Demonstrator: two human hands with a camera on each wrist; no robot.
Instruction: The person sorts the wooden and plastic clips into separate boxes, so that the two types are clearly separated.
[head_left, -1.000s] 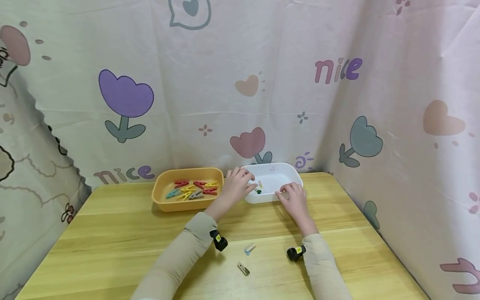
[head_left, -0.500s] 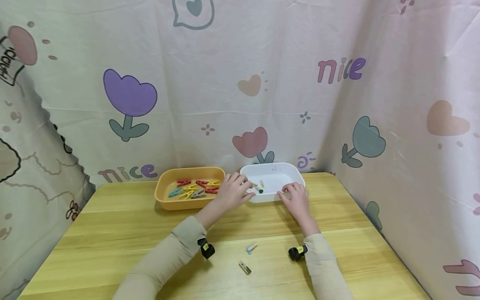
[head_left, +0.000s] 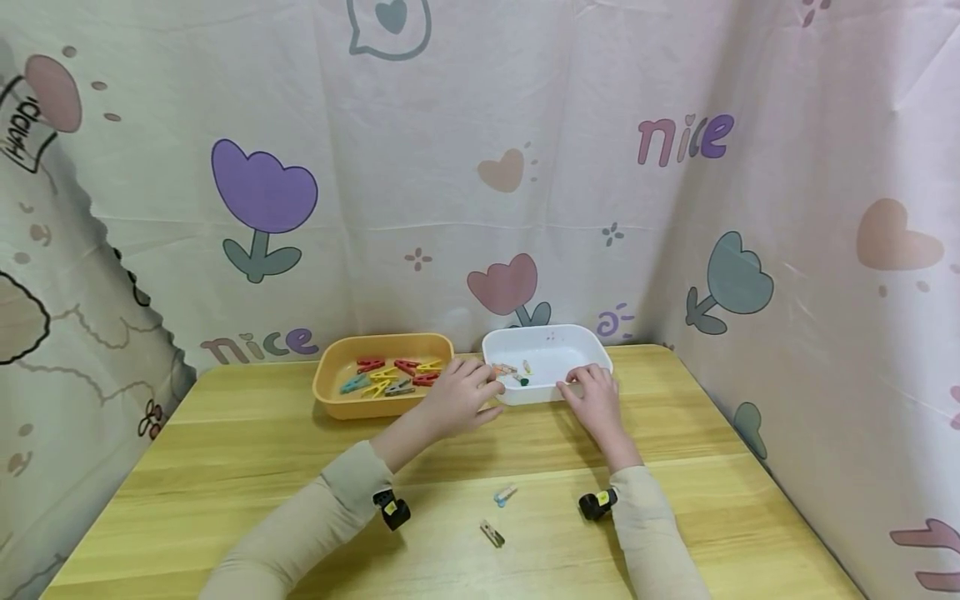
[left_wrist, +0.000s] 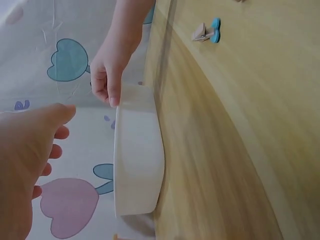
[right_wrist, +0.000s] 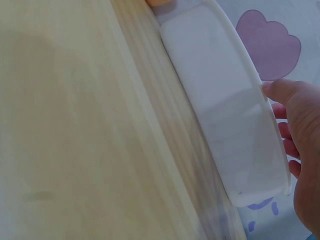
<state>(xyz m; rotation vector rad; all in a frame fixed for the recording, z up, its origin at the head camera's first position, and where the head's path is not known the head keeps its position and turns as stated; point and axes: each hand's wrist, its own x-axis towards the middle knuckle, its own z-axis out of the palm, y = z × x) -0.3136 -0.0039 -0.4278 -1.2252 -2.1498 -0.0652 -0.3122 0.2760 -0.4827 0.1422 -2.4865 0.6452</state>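
My left hand (head_left: 457,398) hovers at the near left corner of the white plastic tray (head_left: 558,354). In the left wrist view its thumb stands apart from the fingers and nothing is between them. My right hand (head_left: 596,402) grips the tray's near rim toward the right, thumb outside and fingers over the inside, as the right wrist view also shows. Several small clothespins (head_left: 508,370) lie in the tray's left part, one with a dark green piece. Closer to me on the table are a clothespin with a blue decoration (head_left: 505,496) and a plain-looking clothespin (head_left: 492,534).
An orange tray (head_left: 375,408) stands left of the white one, holding several red, yellow, teal and grey plastic clothespins (head_left: 382,375). Behind both trays hangs a printed curtain (head_left: 420,183), which also runs along the sides of the wooden table (head_left: 247,475).
My left hand has drawn back from inside the white tray to the left and toward me, uncovering more clothespins there. My right hand stays at the rim. The head view has shifted slightly.
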